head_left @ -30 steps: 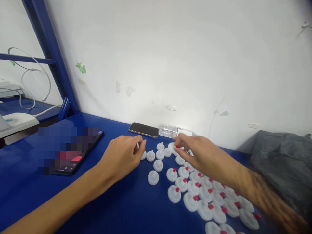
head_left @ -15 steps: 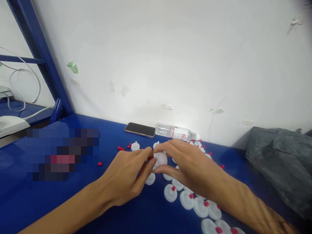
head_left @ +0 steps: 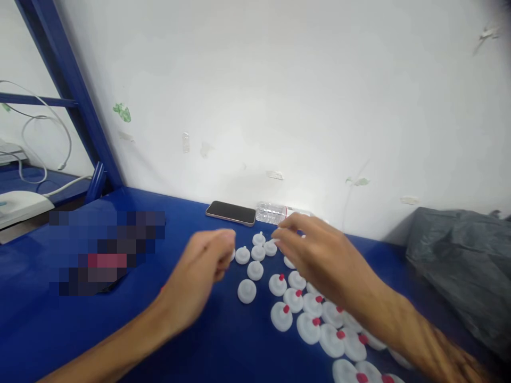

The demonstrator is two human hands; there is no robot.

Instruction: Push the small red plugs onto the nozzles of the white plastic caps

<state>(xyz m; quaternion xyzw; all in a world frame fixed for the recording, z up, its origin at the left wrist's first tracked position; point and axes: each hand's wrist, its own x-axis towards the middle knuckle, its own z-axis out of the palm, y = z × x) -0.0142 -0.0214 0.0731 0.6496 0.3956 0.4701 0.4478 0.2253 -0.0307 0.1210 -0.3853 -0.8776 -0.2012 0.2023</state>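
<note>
The left hand (head_left: pixel 215 255) is curled, thumb against bent fingers; whether it pinches something small cannot be told. The right hand (head_left: pixel 309 252) is bent over the far discs, fingertips downward and blurred, so its grasp cannot be told either.

Between the two hands lie several bare white discs (head_left: pixel 255 270), spouts up, one partly behind the left hand. Below and beside the right hand spread the red-tipped discs (head_left: pixel 281 317), in a close group that runs under the forearm. Judging by this layout, the red-tipped group looks done and is the larger share; the bare discs look left over. A red piece (head_left: pixel 163 288) shows at the left wrist.

Farther out on the blue surface (head_left: pixel 223 346), a clear bottle (head_left: pixel 271 213) lies on its side against the wall, partly behind the right hand; its contents cannot be made out. A phone (head_left: pixel 230 213) lies beside it. At the far right sits a dark grey bag (head_left: pixel 459 276), its inside hidden.
</note>
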